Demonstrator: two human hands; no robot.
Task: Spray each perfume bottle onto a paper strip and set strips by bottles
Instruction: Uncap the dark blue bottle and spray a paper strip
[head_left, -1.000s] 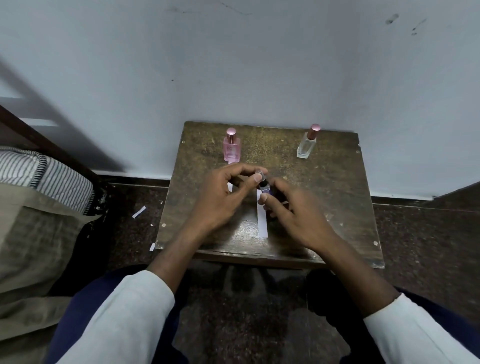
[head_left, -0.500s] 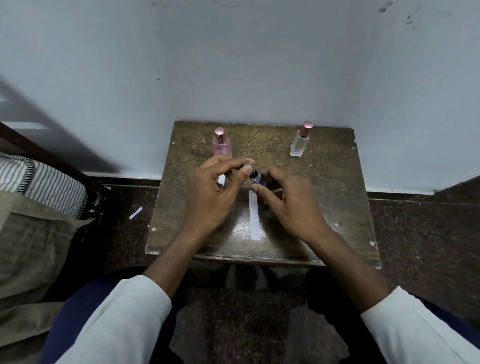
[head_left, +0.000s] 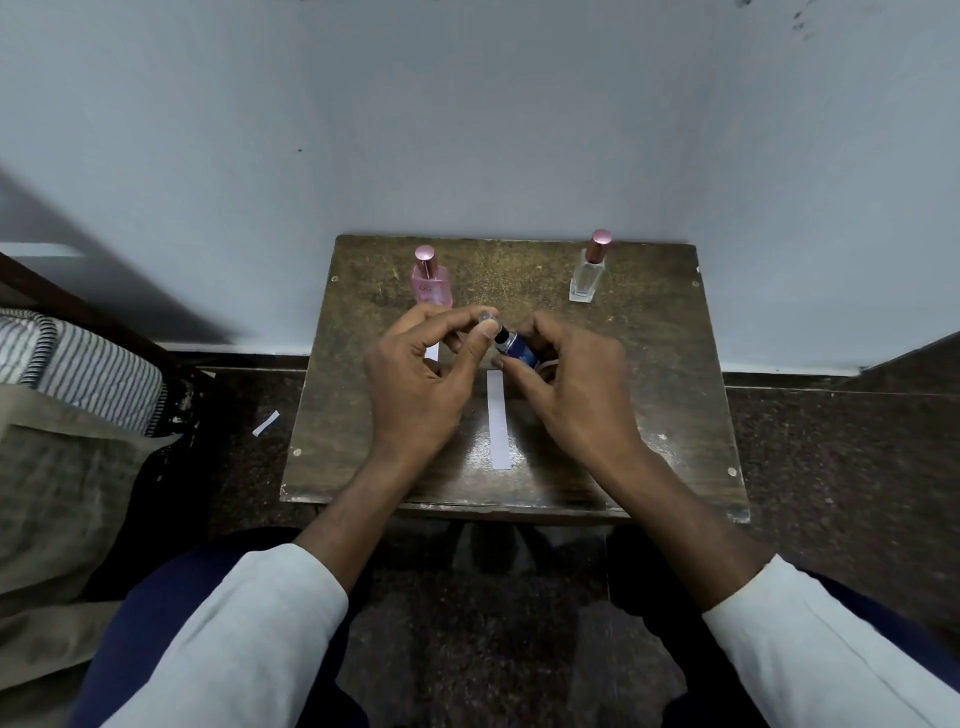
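My right hand (head_left: 571, 395) grips a small blue perfume bottle (head_left: 517, 352) above the middle of a worn wooden stool (head_left: 649, 364). My left hand (head_left: 415, 384) pinches the bottle's clear cap (head_left: 487, 316) at its top. A white paper strip (head_left: 500, 420) lies flat on the stool between my hands. A pink bottle (head_left: 430, 280) stands at the back left, and another strip (head_left: 432, 351) peeks out in front of it behind my left hand. A clear bottle with a pink cap (head_left: 589, 270) stands at the back right.
A pale wall (head_left: 467, 130) rises right behind the stool. A striped cloth and a beige bundle (head_left: 67, 415) lie at the left. A scrap of paper (head_left: 266, 423) sits on the dark floor left of the stool.
Both hands stay together around the blue bottle, and the bottle's blue body shows more between my fingers now. The camera has tilted a little.
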